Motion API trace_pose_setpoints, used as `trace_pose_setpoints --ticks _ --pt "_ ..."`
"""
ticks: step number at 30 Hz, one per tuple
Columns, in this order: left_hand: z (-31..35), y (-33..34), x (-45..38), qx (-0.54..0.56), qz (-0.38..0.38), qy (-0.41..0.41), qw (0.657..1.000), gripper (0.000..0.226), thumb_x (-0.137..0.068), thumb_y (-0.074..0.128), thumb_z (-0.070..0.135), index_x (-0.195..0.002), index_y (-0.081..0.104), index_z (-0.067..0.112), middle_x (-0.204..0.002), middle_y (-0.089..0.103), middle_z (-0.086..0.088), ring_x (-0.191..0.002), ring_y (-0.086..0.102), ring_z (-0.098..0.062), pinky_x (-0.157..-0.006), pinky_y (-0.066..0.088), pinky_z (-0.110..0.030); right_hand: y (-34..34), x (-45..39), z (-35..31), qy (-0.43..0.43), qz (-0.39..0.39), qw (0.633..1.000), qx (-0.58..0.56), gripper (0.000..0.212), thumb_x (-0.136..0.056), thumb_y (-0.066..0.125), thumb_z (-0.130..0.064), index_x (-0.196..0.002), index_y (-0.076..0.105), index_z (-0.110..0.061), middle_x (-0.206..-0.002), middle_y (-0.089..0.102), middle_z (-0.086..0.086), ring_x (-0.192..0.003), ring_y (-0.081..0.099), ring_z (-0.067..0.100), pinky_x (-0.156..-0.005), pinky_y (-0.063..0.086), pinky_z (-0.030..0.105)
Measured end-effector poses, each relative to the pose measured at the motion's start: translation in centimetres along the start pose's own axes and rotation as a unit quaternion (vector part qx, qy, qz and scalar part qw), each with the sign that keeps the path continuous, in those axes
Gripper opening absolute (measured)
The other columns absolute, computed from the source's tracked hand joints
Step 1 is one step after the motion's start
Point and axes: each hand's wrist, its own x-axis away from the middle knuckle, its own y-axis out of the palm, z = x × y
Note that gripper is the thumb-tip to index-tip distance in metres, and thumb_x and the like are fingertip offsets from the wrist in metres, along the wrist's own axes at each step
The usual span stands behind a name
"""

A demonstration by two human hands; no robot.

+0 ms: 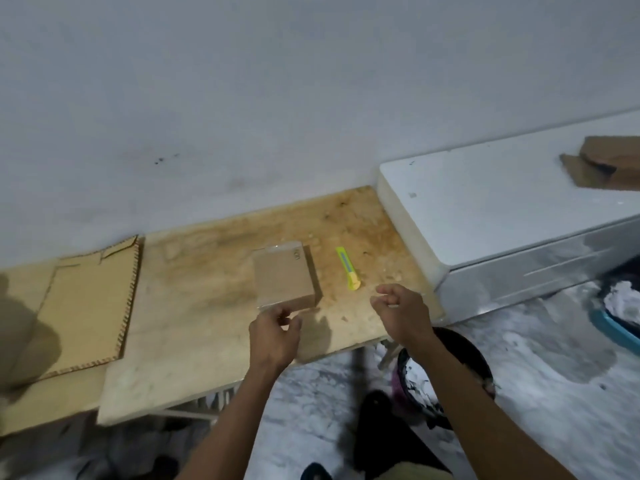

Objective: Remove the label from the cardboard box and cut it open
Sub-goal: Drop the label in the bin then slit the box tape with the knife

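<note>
A small brown cardboard box (282,275) lies flat on the worn wooden table (194,306), with clear tape along its near and far edges. A yellow-green utility knife (348,268) lies just right of the box. My left hand (275,336) hovers at the box's near edge, fingers curled and apart, holding nothing. My right hand (401,311) hovers near the knife's near end, fingers loosely curled, empty. No label is visible on the box top.
A flattened cardboard sheet (86,306) lies at the table's left. A white appliance (502,216) stands to the right with cardboard pieces (602,164) on top. A dark bin (446,372) and a blue basin (616,320) sit on the floor.
</note>
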Motion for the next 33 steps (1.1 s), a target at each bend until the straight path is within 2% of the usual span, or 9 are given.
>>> trace_pose_setpoints --ticks 4,8,12,18,22,24,27,31,33 --pt "-2.7 -1.2 -1.2 0.003 0.061 -0.039 0.997 0.028 -0.090 0.066 0.024 -0.114 0.071 0.010 -0.107 0.074 -0.006 -0.096 0.068 -0.019 -0.079 0.042 -0.023 3.4 -2.3 -1.1 -0.015 -0.025 0.998 0.049 0.021 -0.088 0.068 -0.021 -0.108 0.070 -0.015 -0.090 0.069 0.000 -0.083 0.061 0.013 -0.076 0.037 0.021" --pt "-4.0 -1.0 -3.2 0.011 0.095 -0.083 0.992 0.042 -0.095 0.061 0.036 -0.128 0.062 0.010 -0.121 0.068 -0.008 -0.107 0.064 -0.021 -0.081 0.037 -0.022 6.0 -6.6 -1.6 -0.034 -0.018 0.994 0.103 0.021 -0.087 0.065 -0.014 -0.107 0.070 -0.011 -0.096 0.075 0.009 -0.090 0.069 0.024 -0.080 0.044 0.028" --pt "-4.5 -0.3 -6.1 -0.001 0.106 -0.108 0.989 0.050 -0.095 0.060 0.038 -0.136 0.053 0.011 -0.129 0.062 -0.013 -0.115 0.059 -0.027 -0.084 0.040 -0.028 7.7 -11.2 -1.0 -0.029 -0.011 0.989 0.147 0.022 -0.088 0.063 -0.014 -0.108 0.068 -0.011 -0.101 0.072 0.013 -0.093 0.067 0.031 -0.080 0.049 0.035" --pt "-3.4 2.1 -11.2 -0.028 0.111 -0.136 0.984 0.061 -0.092 0.061 0.042 -0.143 0.043 0.014 -0.136 0.050 -0.018 -0.123 0.052 -0.035 -0.097 0.045 -0.040 9.2 -15.9 0.1 0.001 0.003 0.984 0.176 0.027 -0.085 0.069 -0.014 -0.111 0.068 -0.012 -0.105 0.071 0.015 -0.098 0.067 0.034 -0.080 0.052 0.036" --pt "-2.6 3.7 -13.2 -0.049 0.125 -0.125 0.983 0.071 -0.091 0.053 0.058 -0.146 0.033 0.017 -0.144 0.039 -0.016 -0.128 0.045 -0.037 -0.096 0.047 -0.048 9.8 -18.0 0.4 -0.032 0.008 0.966 0.258 0.025 -0.083 0.071 -0.019 -0.106 0.067 -0.010 -0.105 0.066 0.016 -0.105 0.060 0.037 -0.081 0.051 0.039" --pt "-2.3 4.1 -13.7 -0.069 0.132 -0.137 0.979 0.072 -0.093 0.052 0.059 -0.148 0.030 0.017 -0.145 0.038 -0.015 -0.129 0.044 -0.037 -0.095 0.045 -0.048 10.0 -18.6 0.6 -0.033 0.004 0.960 0.279 0.024 -0.081 0.072 -0.020 -0.103 0.066 -0.011 -0.105 0.065 0.016 -0.105 0.060 0.038 -0.079 0.052 0.040" --pt "-2.2 4.3 -14.1 -0.092 0.119 -0.140 0.979 0.073 -0.095 0.049 0.059 -0.150 0.025 0.019 -0.146 0.040 -0.013 -0.127 0.047 -0.037 -0.092 0.047 -0.048 10.3 -18.7 0.5 -0.011 -0.004 0.962 0.273 0.025 -0.083 0.071 -0.017 -0.107 0.065 -0.015 -0.109 0.063 0.013 -0.100 0.063 0.038 -0.072 0.052 0.040" --pt "-3.1 4.5 -14.1 -0.090 0.076 -0.131 0.984 0.070 -0.097 0.044 0.056 -0.153 0.018 0.023 -0.147 0.038 -0.013 -0.126 0.049 -0.037 -0.089 0.049 -0.049 11.0 -18.7 0.7 0.029 -0.001 0.967 0.253 0.033 -0.082 0.070 -0.013 -0.113 0.060 -0.018 -0.119 0.056 0.011 -0.103 0.061 0.037 -0.076 0.048 0.040" --pt "-3.3 4.6 -13.9 -0.080 0.062 -0.139 0.985 0.070 -0.098 0.042 0.056 -0.154 0.015 0.024 -0.148 0.036 -0.014 -0.128 0.047 -0.036 -0.089 0.049 -0.050 11.3 -18.7 0.6 0.049 -0.008 0.970 0.238 0.038 -0.081 0.072 -0.013 -0.116 0.057 -0.017 -0.117 0.058 0.012 -0.105 0.060 0.036 -0.076 0.045 0.036"
